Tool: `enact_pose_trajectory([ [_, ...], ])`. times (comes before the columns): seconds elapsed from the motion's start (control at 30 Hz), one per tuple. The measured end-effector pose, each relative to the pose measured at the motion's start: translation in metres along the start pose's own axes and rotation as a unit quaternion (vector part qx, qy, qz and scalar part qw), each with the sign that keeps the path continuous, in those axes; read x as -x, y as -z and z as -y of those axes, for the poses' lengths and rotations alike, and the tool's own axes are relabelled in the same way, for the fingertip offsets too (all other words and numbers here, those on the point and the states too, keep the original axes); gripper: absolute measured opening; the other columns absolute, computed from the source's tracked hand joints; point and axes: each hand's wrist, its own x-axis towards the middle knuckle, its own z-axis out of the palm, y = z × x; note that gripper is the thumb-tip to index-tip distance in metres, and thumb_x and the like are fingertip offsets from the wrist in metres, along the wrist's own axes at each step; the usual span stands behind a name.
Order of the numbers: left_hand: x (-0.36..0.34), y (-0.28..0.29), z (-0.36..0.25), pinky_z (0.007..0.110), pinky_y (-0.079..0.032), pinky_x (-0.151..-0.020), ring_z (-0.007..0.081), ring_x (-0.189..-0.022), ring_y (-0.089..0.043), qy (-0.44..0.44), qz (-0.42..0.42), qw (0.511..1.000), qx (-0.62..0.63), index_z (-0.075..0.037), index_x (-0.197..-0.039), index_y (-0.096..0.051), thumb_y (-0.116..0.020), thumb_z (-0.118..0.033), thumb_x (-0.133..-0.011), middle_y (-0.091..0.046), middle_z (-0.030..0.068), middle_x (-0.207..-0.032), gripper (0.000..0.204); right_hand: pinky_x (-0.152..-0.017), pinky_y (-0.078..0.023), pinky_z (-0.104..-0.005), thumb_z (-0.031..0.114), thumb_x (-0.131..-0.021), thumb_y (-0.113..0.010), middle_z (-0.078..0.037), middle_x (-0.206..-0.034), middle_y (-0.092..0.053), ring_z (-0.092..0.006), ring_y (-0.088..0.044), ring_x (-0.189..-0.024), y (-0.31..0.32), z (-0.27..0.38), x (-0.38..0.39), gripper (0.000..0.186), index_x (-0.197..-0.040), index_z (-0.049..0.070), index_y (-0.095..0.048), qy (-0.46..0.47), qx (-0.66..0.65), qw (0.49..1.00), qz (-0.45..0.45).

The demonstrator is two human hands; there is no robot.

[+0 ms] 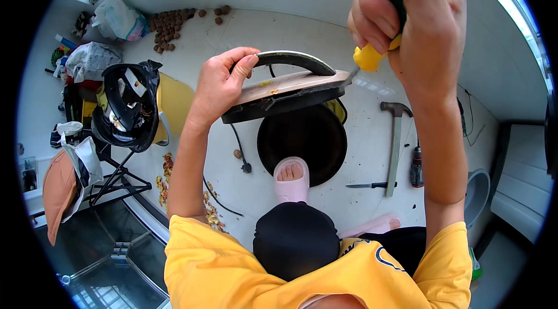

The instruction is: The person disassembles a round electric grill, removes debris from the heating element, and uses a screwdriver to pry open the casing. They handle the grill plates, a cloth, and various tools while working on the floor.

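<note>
My left hand [224,79] is closed around the left end of the arched dark handle on a beige-and-black appliance lid [285,89]. The lid is raised and seen nearly edge-on, with its black side downward. High on the right, my right hand [418,24] grips a screwdriver [368,58] with a yellow and dark handle. Its metal shaft points down and left to the lid's right edge; whether the tip touches is hard to tell. Below the lid, a round black pan-like piece [302,140] rests on the floor, and my pink-slippered foot [292,178] overlaps its near edge.
A hammer [394,146], a knife [366,185] and a red-and-black tool [416,166] lie to the right. A cord with a plug [246,168] is left of the pan. Further left stands a yellow bucket [175,102] lined with a black bag. Brown round nuts [168,27] are heaped by the far wall.
</note>
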Motion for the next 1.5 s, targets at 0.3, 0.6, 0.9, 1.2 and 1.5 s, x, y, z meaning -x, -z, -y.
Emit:
enact_pose_trajectory([
  [0.3, -0.012, -0.001, 0.003, 0.023, -0.037, -0.053, 0.0066, -0.058, -0.044, 0.003, -0.021, 1.000, -0.008, 0.002, -0.094, -0.063, -0.056, -0.020, -0.089, -0.051, 0.0001, -0.061, 0.024, -0.041, -0.039, -0.0305, 0.017, -0.091, -0.030, -0.004, -0.045, -0.035, -0.0137, -0.033, -0.036, 0.025, -0.046, 0.061, 0.020, -0.075, 0.006, -0.035, 0.201, -0.231, 0.945, -0.111],
  [0.6, -0.016, -0.005, 0.003, 0.024, -0.037, -0.053, 0.0083, -0.058, -0.048, -0.002, -0.028, 0.999, -0.018, 0.001, -0.094, -0.064, -0.056, -0.022, -0.089, -0.053, 0.0013, -0.061, 0.025, -0.042, -0.040, -0.0298, 0.017, -0.090, -0.032, -0.005, -0.045, -0.039, -0.0129, -0.035, -0.037, 0.011, -0.046, 0.050, 0.021, -0.073, 0.006, -0.036, 0.218, -0.246, 0.942, -0.059],
  [0.9, -0.032, -0.005, 0.007, 0.027, -0.039, -0.053, 0.0122, -0.055, -0.048, -0.007, -0.039, 0.998, -0.057, -0.001, -0.091, -0.065, -0.054, -0.027, -0.089, -0.054, 0.0042, -0.059, 0.028, -0.041, -0.040, -0.0305, 0.017, -0.090, -0.032, -0.005, -0.045, -0.038, -0.0134, -0.035, -0.037, 0.010, -0.053, 0.043, 0.021, -0.072, 0.007, -0.037, 0.218, -0.212, 0.948, -0.097],
  [1.2, -0.037, -0.005, 0.004, 0.028, -0.039, -0.053, 0.0132, -0.055, -0.050, -0.001, -0.033, 0.997, -0.066, -0.004, -0.091, -0.066, -0.053, -0.031, -0.089, -0.056, 0.0039, -0.060, 0.030, -0.040, -0.038, -0.0289, 0.017, -0.092, -0.032, -0.006, -0.046, -0.040, -0.0128, -0.034, -0.036, 0.001, -0.054, 0.036, 0.023, -0.071, 0.007, -0.034, 0.201, -0.266, 0.938, -0.097],
  [1.5, -0.047, -0.017, -0.012, 0.031, -0.040, -0.054, 0.0172, -0.055, -0.051, 0.030, -0.029, 0.993, -0.112, -0.006, -0.092, -0.067, -0.053, -0.032, -0.088, -0.055, 0.0055, -0.059, 0.030, -0.042, -0.041, -0.0256, -0.004, -0.069, -0.049, -0.004, -0.052, -0.044, -0.0151, -0.045, -0.044, -0.035, -0.045, 0.053, 0.010, -0.064, 0.002, -0.043, 0.309, 0.084, 0.946, -0.054],
])
